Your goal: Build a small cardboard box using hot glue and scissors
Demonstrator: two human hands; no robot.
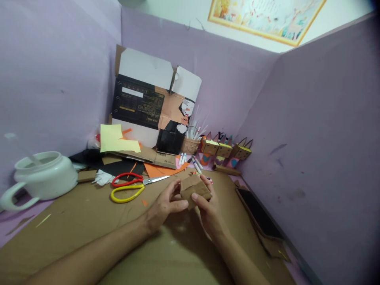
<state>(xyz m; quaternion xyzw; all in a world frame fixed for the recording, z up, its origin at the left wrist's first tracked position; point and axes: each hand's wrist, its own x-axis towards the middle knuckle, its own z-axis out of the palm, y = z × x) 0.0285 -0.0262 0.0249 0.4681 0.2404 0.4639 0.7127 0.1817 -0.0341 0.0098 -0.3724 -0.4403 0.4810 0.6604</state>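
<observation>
A small folded cardboard box (194, 187) is held up between both hands over the cardboard-covered table (178, 253). My left hand (166, 204) is closed on its left side, the thumb along the lower edge and the fingers partly hidden behind. On the right side my right hand (209, 209) grips it, thumb pressed on the front face and fingers behind. Left of the hands lie scissors (141, 184) with one red and one yellow handle, blades parted slightly and pointing toward the box.
A white mug-like pot (49, 174) stands at the left. Behind are a flattened printed carton (139, 103), yellow paper (114, 138), a basket of sticks (191, 144) and several cardboard animal figures (224, 149). A black flat panel (258, 209) lies by the right wall.
</observation>
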